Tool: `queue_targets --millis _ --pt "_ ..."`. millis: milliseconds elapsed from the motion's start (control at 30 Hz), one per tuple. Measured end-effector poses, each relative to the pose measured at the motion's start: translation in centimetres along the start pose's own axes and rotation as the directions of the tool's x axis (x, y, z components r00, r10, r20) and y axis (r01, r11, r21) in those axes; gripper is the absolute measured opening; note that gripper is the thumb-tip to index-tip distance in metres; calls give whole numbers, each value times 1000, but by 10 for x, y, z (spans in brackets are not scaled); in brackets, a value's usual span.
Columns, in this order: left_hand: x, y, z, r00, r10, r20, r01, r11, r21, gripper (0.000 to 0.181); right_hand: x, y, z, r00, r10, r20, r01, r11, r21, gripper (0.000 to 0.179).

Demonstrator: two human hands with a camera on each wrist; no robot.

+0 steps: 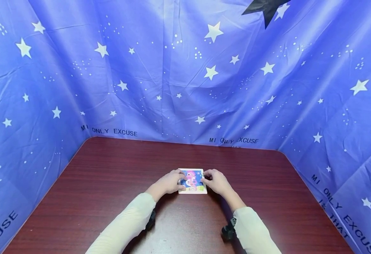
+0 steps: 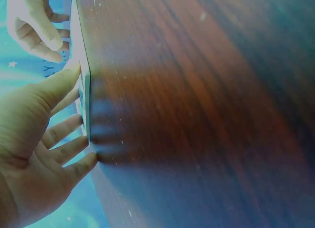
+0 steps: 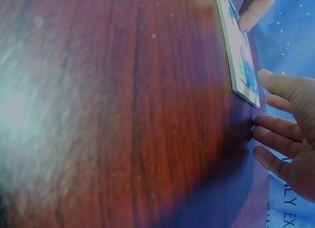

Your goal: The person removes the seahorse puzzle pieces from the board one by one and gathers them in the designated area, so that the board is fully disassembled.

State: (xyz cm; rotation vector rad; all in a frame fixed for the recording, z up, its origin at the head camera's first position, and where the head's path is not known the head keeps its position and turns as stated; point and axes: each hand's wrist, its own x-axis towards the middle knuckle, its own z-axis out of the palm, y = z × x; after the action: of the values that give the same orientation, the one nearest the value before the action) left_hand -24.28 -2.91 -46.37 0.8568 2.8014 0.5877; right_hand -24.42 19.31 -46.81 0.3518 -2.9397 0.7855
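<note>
A flat square picture board [image 1: 191, 180] lies on the table, with a white border and a pink seahorse-like figure on blue. At its left side is my left hand [image 1: 170, 181], the thumb and fingers touching the board while the fingers stay fairly straight and spread. My right hand [image 1: 217, 181] is at the right edge, fingers relaxed and thumb extended toward the picture. In the right wrist view the thumb tip is close to the board's corner; whether it makes contact is hard to tell. The left fingers cover part of the picture.
The dark red wooden table [image 1: 122, 162] has a glossy, grained top. Around its far and side edges hangs a blue curtain [image 1: 160, 70] printed with white stars and lettering. A black wrist device [image 1: 228, 231] shows under the right sleeve.
</note>
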Motion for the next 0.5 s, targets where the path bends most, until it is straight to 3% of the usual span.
queue_targets --millis 500 --pt "1 -1 2 1000 -27 12 27 1000 5 40 8 1 6 999 38 5 -38 999 5 35"
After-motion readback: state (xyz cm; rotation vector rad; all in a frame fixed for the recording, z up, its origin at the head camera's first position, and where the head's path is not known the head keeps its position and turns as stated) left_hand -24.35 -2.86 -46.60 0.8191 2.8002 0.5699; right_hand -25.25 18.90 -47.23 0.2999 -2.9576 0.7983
